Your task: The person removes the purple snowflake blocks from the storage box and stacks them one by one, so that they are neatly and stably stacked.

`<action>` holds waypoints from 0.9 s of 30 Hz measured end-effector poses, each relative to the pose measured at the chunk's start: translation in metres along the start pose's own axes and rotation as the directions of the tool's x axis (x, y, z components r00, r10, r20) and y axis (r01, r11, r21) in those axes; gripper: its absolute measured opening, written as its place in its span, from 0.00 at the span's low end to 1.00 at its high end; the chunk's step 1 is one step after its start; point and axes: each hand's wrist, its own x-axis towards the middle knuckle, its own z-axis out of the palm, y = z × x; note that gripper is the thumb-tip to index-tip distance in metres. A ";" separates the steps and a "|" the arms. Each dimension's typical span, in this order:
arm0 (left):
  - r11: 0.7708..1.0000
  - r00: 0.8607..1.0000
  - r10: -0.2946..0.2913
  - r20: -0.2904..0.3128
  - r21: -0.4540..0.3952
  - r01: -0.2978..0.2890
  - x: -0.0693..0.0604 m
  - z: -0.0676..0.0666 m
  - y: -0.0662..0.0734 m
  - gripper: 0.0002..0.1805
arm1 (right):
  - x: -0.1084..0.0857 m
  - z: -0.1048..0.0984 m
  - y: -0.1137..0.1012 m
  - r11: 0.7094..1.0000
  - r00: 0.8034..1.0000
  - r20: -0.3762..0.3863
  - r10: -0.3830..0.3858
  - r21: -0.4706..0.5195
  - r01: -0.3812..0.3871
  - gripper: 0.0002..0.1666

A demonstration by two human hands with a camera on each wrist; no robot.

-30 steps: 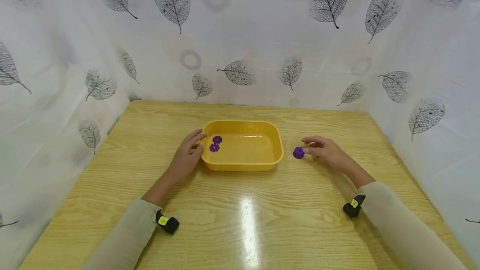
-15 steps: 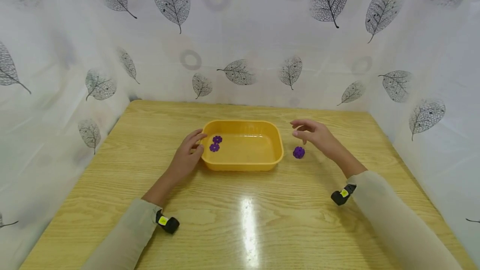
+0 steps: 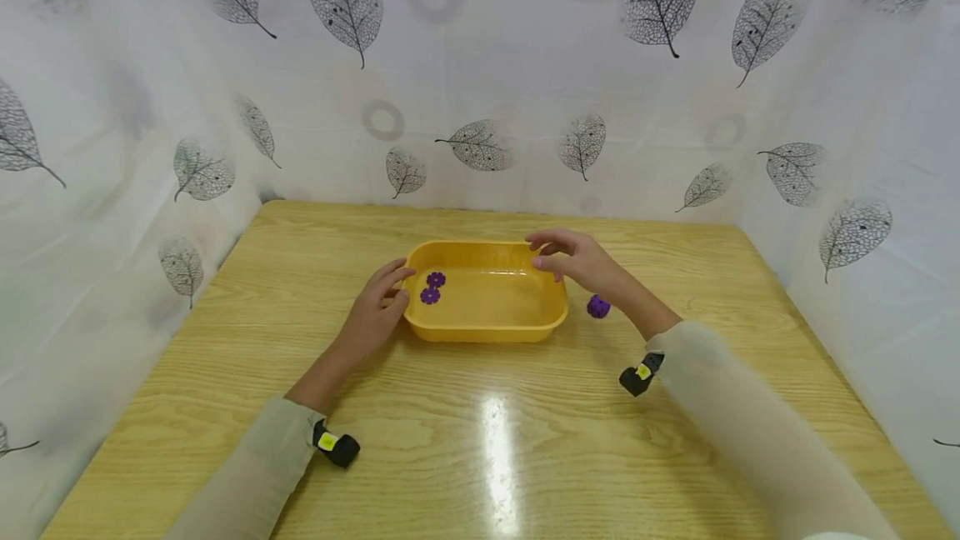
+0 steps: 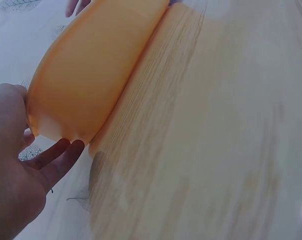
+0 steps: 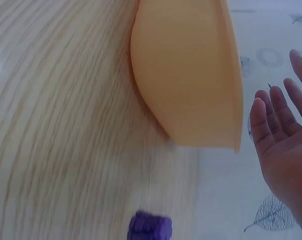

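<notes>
A yellow plastic tray [image 3: 487, 333] stands on the table. Two purple flower-shaped discs [image 3: 430, 296] lie inside it at its left end. My left hand [image 3: 371, 311] holds that end, with fingertips against the outer wall and the thumb at the rim, as the left wrist view [image 4: 20, 165] shows. My right hand [image 3: 581, 261] hovers over the tray's right end, fingers loosely bent and apart, with nothing in them. A small purple knobbly piece [image 3: 597, 307], perhaps stacked flower discs, sits on the table right of the tray, partly hidden by the right forearm; the right wrist view [image 5: 149, 227] catches it too.
The wood-grain table [image 3: 420, 440] extends around the tray. A white curtain [image 3: 480, 73] with a leaf print hangs behind it and along both sides. Each sleeve carries a small black wrist camera [image 3: 341, 450].
My right hand has left the purple piece, risen and moved left over the tray's right end. The purple piece stays where it was. My left hand and the tray have not moved.
</notes>
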 end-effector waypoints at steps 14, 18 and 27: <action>1.000 1.000 0.006 0.006 -0.009 -0.006 0.001 0.000 0.001 0.24 | 0.040 0.050 -0.012 0.999 0.991 0.126 -0.042 -0.011 0.043 0.30; 1.000 1.000 0.010 0.002 -0.012 -0.010 0.001 -0.001 0.001 0.23 | 0.049 0.059 -0.013 0.999 0.990 0.139 -0.029 -0.029 0.033 0.30; 1.000 1.000 0.012 0.009 -0.019 -0.012 0.000 -0.002 0.001 0.23 | 0.065 0.081 -0.016 0.997 0.983 0.182 0.014 -0.079 0.000 0.30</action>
